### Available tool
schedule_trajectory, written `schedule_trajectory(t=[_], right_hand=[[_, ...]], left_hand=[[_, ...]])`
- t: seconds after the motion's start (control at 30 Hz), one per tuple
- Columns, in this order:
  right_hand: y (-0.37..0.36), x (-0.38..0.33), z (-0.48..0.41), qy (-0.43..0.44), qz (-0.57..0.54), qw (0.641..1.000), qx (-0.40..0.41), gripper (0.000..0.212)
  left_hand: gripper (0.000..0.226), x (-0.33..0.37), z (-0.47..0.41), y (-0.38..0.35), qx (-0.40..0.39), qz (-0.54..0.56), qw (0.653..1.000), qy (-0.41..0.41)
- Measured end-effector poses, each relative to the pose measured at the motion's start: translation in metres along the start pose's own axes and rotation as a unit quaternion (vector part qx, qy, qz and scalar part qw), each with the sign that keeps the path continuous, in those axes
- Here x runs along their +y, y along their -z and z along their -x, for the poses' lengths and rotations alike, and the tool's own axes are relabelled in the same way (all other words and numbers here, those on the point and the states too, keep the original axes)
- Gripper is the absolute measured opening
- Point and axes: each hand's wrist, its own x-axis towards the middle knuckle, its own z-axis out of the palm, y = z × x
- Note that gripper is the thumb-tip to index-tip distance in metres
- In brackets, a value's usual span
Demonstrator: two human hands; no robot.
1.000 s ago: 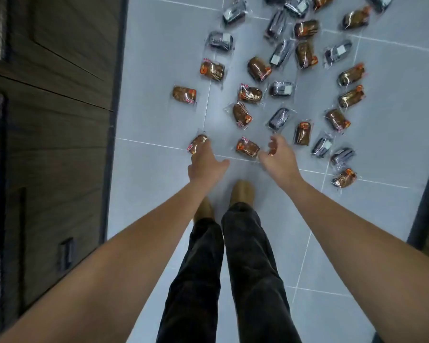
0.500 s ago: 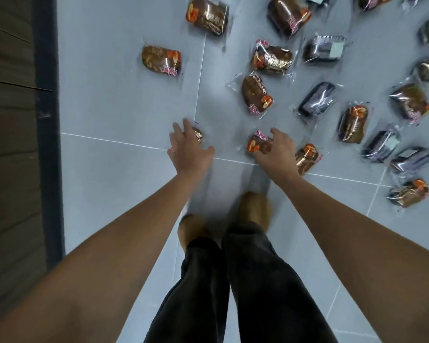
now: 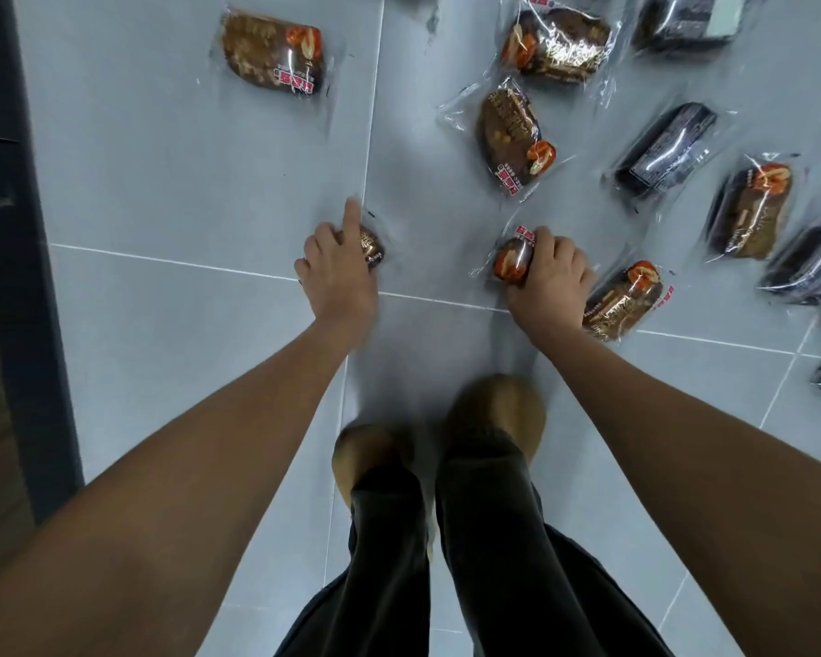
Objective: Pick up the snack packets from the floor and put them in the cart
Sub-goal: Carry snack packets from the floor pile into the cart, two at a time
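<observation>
Several clear-wrapped snack packets lie scattered on the grey tile floor (image 3: 186, 182). My left hand (image 3: 337, 267) lies over a brown packet (image 3: 373, 246), fingers curled on it with the index finger pointing straight out. My right hand (image 3: 548, 282) grips another brown packet with an orange label (image 3: 510, 260), fingers curled over its top. A third brown packet (image 3: 622, 308) lies just right of that hand, partly under it. No cart is in view.
More brown packets (image 3: 273, 54) (image 3: 513, 135) (image 3: 752, 208) and dark packets (image 3: 667, 147) lie farther out and to the right. A dark wooden cabinet (image 3: 1, 277) runs along the left. My feet (image 3: 494, 414) stand just behind the hands.
The camera has dropped closer to the floor. Both hands have come down onto the two nearest packets, and their fingers have curled over them.
</observation>
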Motion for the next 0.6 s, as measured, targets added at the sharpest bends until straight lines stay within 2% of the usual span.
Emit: schedule_trajectory(t=[0.13, 0.37, 0.6], right_hand=[[0.008, -0.009, 0.005, -0.021, -0.033, 0.999, -0.008, 0.058], [0.049, -0.027, 0.058, -0.029, -0.098, 0.994, -0.027, 0.061], [0.147, -0.027, 0.132, -0.044, -0.151, 0.987, -0.013, 0.06]], left_hand=[[0.072, 0.0, 0.006, 0.016, -0.041, 0.028, 0.999, 0.014], [0.081, 0.009, 0.065, 0.063, -0.067, 0.127, 0.99, -0.003], [0.083, 0.036, 0.132, 0.161, -0.102, 0.083, 0.99, -0.048]])
